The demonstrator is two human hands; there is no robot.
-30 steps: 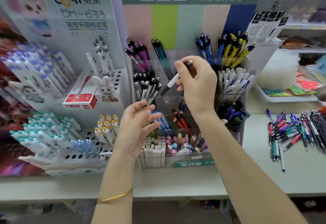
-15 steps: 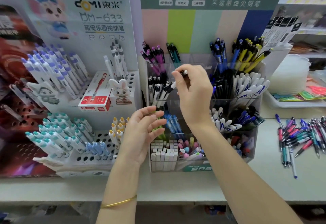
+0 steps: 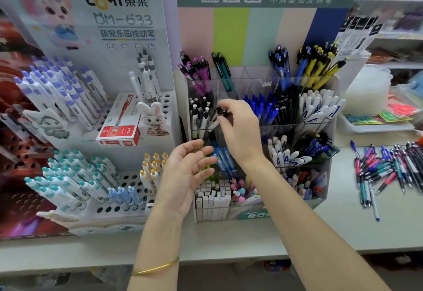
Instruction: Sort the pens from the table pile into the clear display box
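Clear acrylic display box (image 3: 320,199) stands on the worktop (image 3: 229,240) ahead of me, its compartments packed with pens. My right hand (image 3: 240,135) is at the left-hand compartment of the box's second row, thumb and fingers pinched on a black-and-white pen (image 3: 216,116) whose tip points down among matching pens (image 3: 199,116). My left hand (image 3: 185,176) hovers nearer, palm open, fingers loosely spread, holding nothing; a gold bangle (image 3: 155,267) sits on its wrist. The pen pile (image 3: 389,167) lies on the worktop to the right, well apart from the box.
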